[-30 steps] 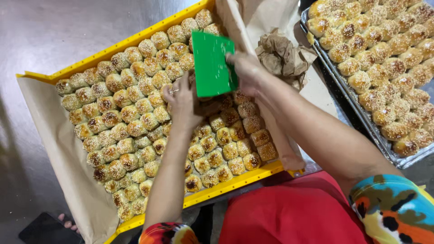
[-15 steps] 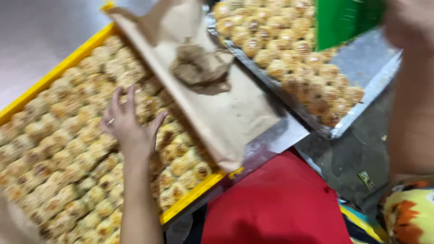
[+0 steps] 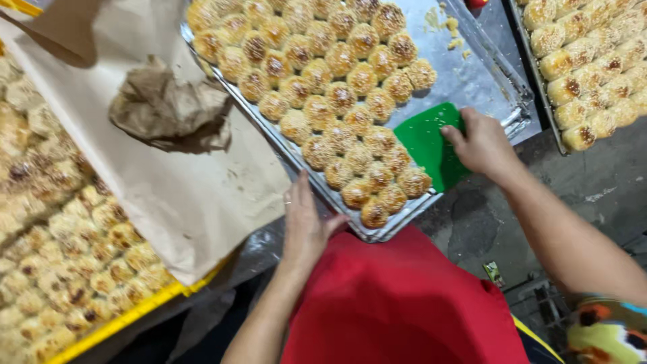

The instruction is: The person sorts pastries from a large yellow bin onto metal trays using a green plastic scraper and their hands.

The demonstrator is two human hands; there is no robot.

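My right hand (image 3: pixel 482 143) grips a flat green plastic scraper (image 3: pixel 429 144), its edge laid on the metal baking tray (image 3: pixel 472 81) against the near right side of a block of round sesame-topped pastries (image 3: pixel 330 87). My left hand (image 3: pixel 304 226) rests with fingers together against the tray's near rim, beside the closest pastries, holding nothing. About a third of the tray at its right is bare metal with crumbs.
A yellow crate (image 3: pixel 128 317) lined with brown paper (image 3: pixel 168 182) and packed with small pastries sits at the left; a crumpled paper wad (image 3: pixel 168 111) lies on the paper flap. A second tray of pastries (image 3: pixel 593 61) stands at the far right. Red apron (image 3: pixel 404 303) below.
The view swung right from the yellow crate to the metal tray. My right hand carried the green scraper down onto the tray. My left hand left the crate's pastries for the tray's rim.
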